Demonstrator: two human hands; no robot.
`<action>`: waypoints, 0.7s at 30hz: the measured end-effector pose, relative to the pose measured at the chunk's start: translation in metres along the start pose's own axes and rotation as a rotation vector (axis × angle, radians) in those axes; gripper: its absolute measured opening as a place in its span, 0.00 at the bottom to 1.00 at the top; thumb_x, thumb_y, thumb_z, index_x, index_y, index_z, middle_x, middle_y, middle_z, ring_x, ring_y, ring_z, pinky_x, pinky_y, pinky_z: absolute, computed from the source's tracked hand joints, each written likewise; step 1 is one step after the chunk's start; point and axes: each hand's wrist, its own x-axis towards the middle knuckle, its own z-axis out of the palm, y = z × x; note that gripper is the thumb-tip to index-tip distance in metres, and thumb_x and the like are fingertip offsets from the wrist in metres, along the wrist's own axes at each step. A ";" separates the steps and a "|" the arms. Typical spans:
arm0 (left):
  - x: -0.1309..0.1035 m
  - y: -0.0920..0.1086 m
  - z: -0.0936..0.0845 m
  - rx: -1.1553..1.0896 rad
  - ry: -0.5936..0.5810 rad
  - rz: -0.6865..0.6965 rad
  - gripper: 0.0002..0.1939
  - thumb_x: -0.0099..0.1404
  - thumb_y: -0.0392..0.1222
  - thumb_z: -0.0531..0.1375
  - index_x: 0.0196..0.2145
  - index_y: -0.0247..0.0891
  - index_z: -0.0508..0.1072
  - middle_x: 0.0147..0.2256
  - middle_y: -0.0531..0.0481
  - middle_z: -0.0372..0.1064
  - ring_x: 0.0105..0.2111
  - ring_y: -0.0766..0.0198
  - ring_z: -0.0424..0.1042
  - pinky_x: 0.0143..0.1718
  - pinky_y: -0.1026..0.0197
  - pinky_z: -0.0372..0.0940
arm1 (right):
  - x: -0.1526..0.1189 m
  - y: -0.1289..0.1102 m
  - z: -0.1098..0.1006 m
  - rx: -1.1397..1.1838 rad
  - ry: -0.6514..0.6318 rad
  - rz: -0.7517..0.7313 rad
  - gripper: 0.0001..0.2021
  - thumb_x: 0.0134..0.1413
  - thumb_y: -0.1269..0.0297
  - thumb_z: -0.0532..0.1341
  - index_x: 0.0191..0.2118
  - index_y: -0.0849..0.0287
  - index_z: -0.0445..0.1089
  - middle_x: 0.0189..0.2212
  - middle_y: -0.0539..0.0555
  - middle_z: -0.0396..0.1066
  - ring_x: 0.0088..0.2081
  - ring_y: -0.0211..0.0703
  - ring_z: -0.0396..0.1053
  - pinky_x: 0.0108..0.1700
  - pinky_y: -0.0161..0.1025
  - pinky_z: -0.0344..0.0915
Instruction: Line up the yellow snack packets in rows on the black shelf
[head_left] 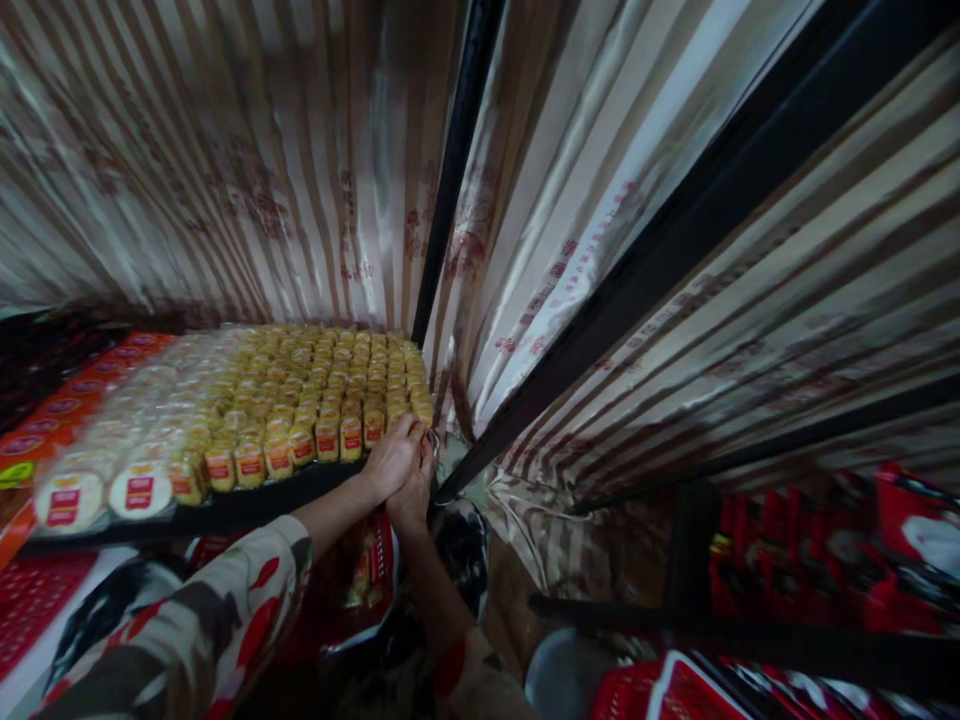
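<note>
A left hand [394,462] and a right hand [415,496] meet, fingers bent, at the near right corner of rows of small yellow clear-wrapped packets with red labels [326,385]; how tightly they close, and on what, cannot be told. Round white clear-wrapped packets [142,488] stand left of the yellow ones; a beige-and-brown striped curtain [300,150] hangs behind.

1. Black shelf [292,492], left: front edge visible.
2. Yellow packets [315,390], red-labelled: close rows on shelf's right part, near to far.
3. White round packs [142,488]: rows directly left of these.
4. Orange packaging [75,390]: farther left; contents unclear.
5. Black rack [720,635], right: red packets [795,550] in a row, blurred.
</note>
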 end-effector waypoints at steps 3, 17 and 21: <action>-0.001 0.002 -0.007 -0.004 -0.027 0.040 0.19 0.61 0.37 0.53 0.50 0.48 0.67 0.50 0.47 0.63 0.51 0.56 0.63 0.51 0.55 0.63 | 0.000 0.000 0.000 0.041 0.017 0.021 0.19 0.58 0.73 0.47 0.54 0.63 0.63 0.49 0.62 0.67 0.56 0.48 0.58 0.59 0.54 0.51; -0.065 -0.010 -0.037 -0.109 0.082 0.039 0.17 0.65 0.36 0.45 0.44 0.34 0.70 0.43 0.43 0.63 0.43 0.62 0.67 0.47 0.60 0.64 | -0.057 -0.024 -0.043 0.516 0.100 0.044 0.15 0.58 0.66 0.46 0.46 0.62 0.64 0.42 0.61 0.67 0.47 0.45 0.65 0.49 0.45 0.63; -0.131 -0.042 -0.032 -0.195 0.021 -0.160 0.16 0.64 0.37 0.46 0.41 0.36 0.71 0.40 0.44 0.65 0.40 0.63 0.68 0.44 0.61 0.65 | -0.096 -0.037 -0.033 0.534 -0.266 0.098 0.13 0.57 0.70 0.46 0.40 0.60 0.66 0.36 0.57 0.70 0.40 0.42 0.68 0.44 0.38 0.64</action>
